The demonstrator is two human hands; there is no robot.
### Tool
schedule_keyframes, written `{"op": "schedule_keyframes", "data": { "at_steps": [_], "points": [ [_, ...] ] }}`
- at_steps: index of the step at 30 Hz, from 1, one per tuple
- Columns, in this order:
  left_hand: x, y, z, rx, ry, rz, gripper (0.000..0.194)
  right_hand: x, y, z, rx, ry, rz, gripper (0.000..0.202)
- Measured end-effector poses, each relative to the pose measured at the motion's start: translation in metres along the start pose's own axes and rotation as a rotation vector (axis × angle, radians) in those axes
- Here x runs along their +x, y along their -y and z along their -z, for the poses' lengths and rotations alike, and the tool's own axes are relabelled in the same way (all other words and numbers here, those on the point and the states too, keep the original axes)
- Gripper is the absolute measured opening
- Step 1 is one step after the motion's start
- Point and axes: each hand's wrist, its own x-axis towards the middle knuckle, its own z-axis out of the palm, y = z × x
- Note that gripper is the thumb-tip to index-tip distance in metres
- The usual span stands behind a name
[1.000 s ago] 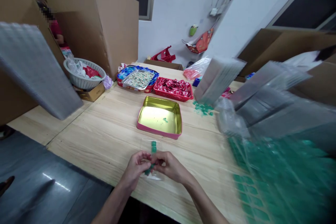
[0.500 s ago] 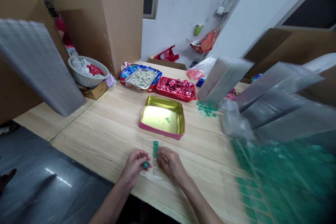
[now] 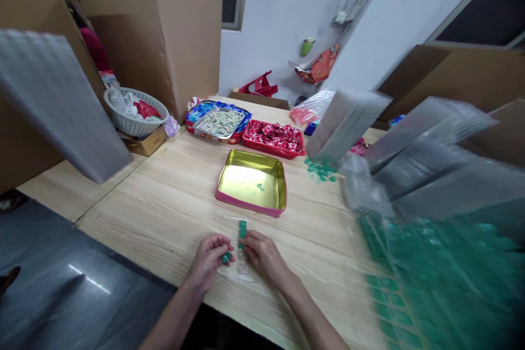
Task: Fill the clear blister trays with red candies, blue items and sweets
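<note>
A clear plastic tray [image 3: 243,269] lies flat near the table's front edge, with green pieces [image 3: 242,225] in a column along its upper part. My left hand [image 3: 208,261] is at the tray's left side, its fingers closed on a small green piece [image 3: 226,257]. On the other side, my right hand [image 3: 262,254] has its fingertips pinched at the lower green piece in the column; whether it grips that piece is hard to tell. Just beyond the tray sits a pink tin [image 3: 251,209] with a gold inside and a few green bits in it.
Behind the tin are a red basket of red packets [image 3: 274,149] and a metal tray of small packets [image 3: 219,134]. Loose green pieces [image 3: 320,169] lie right of them. Clear trays stand at both sides [image 3: 348,120], with many green-filled ones [image 3: 451,279] at right.
The whole view has shifted slightly. My right fingertips have moved a little onto the lower green piece in the column. My left hand keeps its green piece.
</note>
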Motion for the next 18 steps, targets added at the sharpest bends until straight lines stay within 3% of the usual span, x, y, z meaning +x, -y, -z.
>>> {"op": "schedule_keyframes", "data": {
  "at_steps": [2,5,7,10,13,18],
  "points": [
    [-0.001,-0.001,-0.001,0.003,-0.008,-0.004,0.031,0.000,0.001,0.004,-0.003,0.006,0.026,0.023],
    [-0.003,-0.002,-0.004,0.019,-0.015,-0.016,0.032,-0.002,0.011,0.008,0.047,-0.106,-0.010,0.021],
    [-0.004,-0.001,-0.008,0.037,-0.025,-0.041,0.032,-0.004,0.022,0.008,0.184,-0.147,-0.069,0.016],
    [-0.006,0.002,-0.015,0.086,-0.047,-0.110,0.029,-0.007,0.038,0.004,0.435,-0.087,-0.155,0.010],
    [-0.008,0.005,-0.018,0.118,-0.044,-0.139,0.030,-0.010,0.040,-0.002,0.571,-0.103,-0.247,0.012],
    [-0.011,0.004,-0.018,0.143,0.070,0.022,0.036,-0.019,0.027,-0.002,0.728,-0.131,-0.299,0.009]
  ]
}}
